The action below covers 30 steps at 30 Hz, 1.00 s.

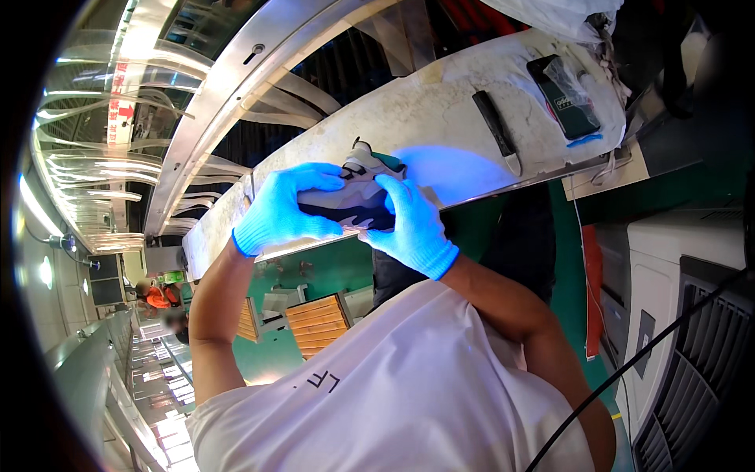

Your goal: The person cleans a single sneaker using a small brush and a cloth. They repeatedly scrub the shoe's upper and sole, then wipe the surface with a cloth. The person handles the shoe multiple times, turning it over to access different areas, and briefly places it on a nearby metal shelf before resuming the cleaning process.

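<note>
Between my two gloved hands is a grey shoe [354, 197] with dark, wavy trim and a green patch near its opening. My left hand [285, 206] grips it from the left, fingers over the upper and thumb along the near side. My right hand [413, 224] closes on the other end, with the forefinger on top and the thumb at the near edge. Both hands wear knitted gloves lit bright blue. The shoe is held over the near edge of a pale, stained worktable [440, 110]. Its underside is hidden.
On the table to the right lie a black-handled knife [495, 126] and a dark phone [562, 98] partly under clear plastic. White plastic sheeting [558, 16] hangs at the far right. A metal-framed machine with clear strips [189, 118] runs along the left. A wooden slatted seat [316, 324] stands below.
</note>
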### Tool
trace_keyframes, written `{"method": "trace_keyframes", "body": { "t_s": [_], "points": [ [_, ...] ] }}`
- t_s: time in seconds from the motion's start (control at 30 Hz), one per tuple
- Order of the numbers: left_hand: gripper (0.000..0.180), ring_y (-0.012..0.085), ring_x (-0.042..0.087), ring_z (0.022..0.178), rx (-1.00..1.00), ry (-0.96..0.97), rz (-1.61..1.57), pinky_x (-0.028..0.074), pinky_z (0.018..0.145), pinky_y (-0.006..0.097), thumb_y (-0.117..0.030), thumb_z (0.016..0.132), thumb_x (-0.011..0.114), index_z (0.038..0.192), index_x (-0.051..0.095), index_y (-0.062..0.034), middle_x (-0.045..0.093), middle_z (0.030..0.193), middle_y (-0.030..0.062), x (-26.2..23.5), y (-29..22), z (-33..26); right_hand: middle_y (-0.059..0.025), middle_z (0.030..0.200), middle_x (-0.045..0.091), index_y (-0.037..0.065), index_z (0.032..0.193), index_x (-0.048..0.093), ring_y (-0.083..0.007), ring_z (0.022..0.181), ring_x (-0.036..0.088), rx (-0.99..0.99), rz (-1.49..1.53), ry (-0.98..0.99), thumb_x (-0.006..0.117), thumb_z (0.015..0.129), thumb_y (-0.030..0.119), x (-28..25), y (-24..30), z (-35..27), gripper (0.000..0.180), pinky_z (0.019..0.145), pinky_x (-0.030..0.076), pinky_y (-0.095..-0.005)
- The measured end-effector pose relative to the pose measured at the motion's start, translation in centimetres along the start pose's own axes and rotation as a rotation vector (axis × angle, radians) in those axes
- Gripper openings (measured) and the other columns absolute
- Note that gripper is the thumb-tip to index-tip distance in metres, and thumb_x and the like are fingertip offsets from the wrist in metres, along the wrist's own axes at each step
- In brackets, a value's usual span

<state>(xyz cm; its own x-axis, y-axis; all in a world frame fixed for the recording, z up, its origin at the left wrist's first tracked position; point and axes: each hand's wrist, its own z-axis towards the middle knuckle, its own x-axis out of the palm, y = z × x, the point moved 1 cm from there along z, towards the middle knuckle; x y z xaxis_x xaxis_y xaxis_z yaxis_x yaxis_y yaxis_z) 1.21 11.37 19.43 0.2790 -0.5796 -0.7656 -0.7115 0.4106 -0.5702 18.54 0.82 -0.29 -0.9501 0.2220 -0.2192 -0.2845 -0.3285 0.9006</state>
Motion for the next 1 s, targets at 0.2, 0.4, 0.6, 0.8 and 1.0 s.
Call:
{"method": "trace_keyframes", "body": {
  "t_s": [0.2, 0.4, 0.6, 0.8, 1.0],
  "points": [
    [0.072, 0.0307, 0.075, 0.129, 0.053, 0.033, -0.021, 0.057, 0.114, 0.041, -0.028, 0.067, 0.107, 0.127, 0.081, 0.0012, 0.073, 0.145, 0.0191, -0.1, 2.0, -0.1, -0.0203, 0.138, 0.063, 0.006, 0.154, 0.052, -0.0324, 0.104, 0.070, 0.038, 0.111, 0.038, 0.104, 0.074, 0.027, 0.3, -0.7, 0.8, 0.098, 0.088, 0.063, -0.0426],
    [0.069, 0.0316, 0.075, 0.128, 0.056, 0.036, -0.071, 0.058, 0.112, 0.041, -0.026, 0.066, 0.107, 0.125, 0.081, 0.0015, 0.074, 0.144, 0.0195, -0.4, 2.6, 0.3, -0.0199, 0.138, 0.064, 0.006, 0.154, 0.052, -0.0323, 0.104, 0.070, 0.025, 0.098, 0.084, 0.105, 0.072, 0.027, 0.1, -0.9, 1.5, 0.099, 0.087, 0.062, -0.0424],
    [0.067, 0.0314, 0.076, 0.126, 0.029, 0.027, -0.017, 0.060, 0.110, 0.041, -0.025, 0.067, 0.106, 0.122, 0.081, 0.0028, 0.075, 0.142, 0.0210, -0.3, 1.2, 0.8, -0.0179, 0.121, 0.066, 0.006, 0.154, 0.054, -0.0311, 0.096, 0.070, 0.224, 0.116, 0.034, 0.105, 0.072, 0.029, -0.3, 1.5, 0.6, 0.099, 0.083, 0.062, -0.0433],
    [0.066, 0.0322, 0.076, 0.126, 0.050, 0.027, -0.004, 0.060, 0.109, 0.042, -0.023, 0.067, 0.106, 0.121, 0.081, 0.0051, 0.076, 0.139, 0.0218, -0.2, 1.0, 0.9, -0.0144, 0.105, 0.069, 0.008, 0.155, 0.054, -0.0303, 0.094, 0.071, 0.209, 0.017, 0.061, 0.106, 0.071, 0.033, -1.3, 1.0, 1.3, 0.101, 0.084, 0.062, -0.0460],
    [0.068, 0.0333, 0.075, 0.128, 0.085, 0.036, -0.081, 0.059, 0.111, 0.043, -0.025, 0.065, 0.106, 0.120, 0.080, 0.0048, 0.076, 0.138, 0.0213, -0.3, 2.9, 0.9, -0.0219, 0.133, 0.067, 0.007, 0.155, 0.048, -0.0409, 0.118, 0.069, 0.189, 0.096, 0.177, 0.105, 0.073, 0.030, -1.4, -0.2, 2.6, 0.102, 0.098, 0.059, -0.0513]
  ]
}}
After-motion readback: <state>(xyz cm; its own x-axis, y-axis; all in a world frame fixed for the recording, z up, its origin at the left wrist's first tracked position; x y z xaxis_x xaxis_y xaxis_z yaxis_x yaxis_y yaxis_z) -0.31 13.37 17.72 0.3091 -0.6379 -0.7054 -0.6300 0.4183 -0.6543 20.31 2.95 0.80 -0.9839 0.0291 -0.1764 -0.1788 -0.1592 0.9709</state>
